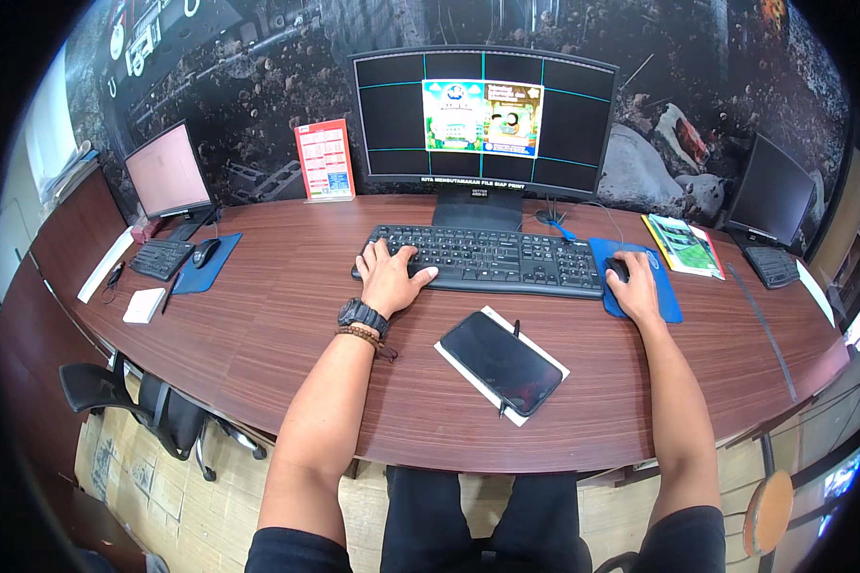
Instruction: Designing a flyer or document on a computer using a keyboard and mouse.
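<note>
Right grip [637, 288] is curled narrow, holding the mouse [617, 271] on the blue mouse pad [667, 304], just right of the keyboard [516, 253]. Left grip [389, 282] spreads wide, touching the keyboard's left end, holding nothing. Keyboard's long axis runs left-right; mouse is well apart from the left hand.

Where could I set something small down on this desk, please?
Bare desk shows between the left blue pad and left forearm, and between the phone and right forearm. It is crowded around the large keyboard, left hand, mouse and right hand.
</note>
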Available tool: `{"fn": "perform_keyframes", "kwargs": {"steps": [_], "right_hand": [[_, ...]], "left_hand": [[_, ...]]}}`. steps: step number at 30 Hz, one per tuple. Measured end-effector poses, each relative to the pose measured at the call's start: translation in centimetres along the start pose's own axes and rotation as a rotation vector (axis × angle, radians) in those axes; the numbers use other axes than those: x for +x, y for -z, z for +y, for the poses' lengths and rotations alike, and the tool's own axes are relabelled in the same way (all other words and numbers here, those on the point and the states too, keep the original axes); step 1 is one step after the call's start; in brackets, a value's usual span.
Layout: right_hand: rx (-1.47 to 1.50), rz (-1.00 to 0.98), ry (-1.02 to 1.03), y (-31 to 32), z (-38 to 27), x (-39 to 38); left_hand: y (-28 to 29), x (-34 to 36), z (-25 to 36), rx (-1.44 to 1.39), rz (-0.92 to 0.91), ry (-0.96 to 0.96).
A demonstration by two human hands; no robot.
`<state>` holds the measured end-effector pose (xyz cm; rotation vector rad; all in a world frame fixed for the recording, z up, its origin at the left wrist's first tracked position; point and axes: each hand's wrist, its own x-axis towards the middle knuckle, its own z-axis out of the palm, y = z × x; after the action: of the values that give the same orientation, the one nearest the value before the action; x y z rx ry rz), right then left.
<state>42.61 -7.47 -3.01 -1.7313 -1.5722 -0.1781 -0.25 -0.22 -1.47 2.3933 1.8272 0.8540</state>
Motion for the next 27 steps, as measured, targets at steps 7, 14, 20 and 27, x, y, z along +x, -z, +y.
{"fn": "perform_keyframes", "kwargs": {"steps": [7,14,20,27], "right_hand": [[0.008,-0.014,-0.033,0.3,-0.65,-0.07],[0.013,-0.007,-0.021,0.27,-0.54,-0.07],[0.024,-0.002,-0.012,0.05,-0.1,0.02],[0.019,0.0,-0.013,0.13,-0.29,-0.09]], "left_hand": [[-0.01,0.09,-0.05,0.02,-0.005,-0.005],[-0.28,0.15,-0.17,0.0,0.001,-0.007],[-0.13,0.24,-0.04,0.025,-0.037,0.012],[-0.04,0.16,-0.07,0.022,-0.051,0.017]]}}
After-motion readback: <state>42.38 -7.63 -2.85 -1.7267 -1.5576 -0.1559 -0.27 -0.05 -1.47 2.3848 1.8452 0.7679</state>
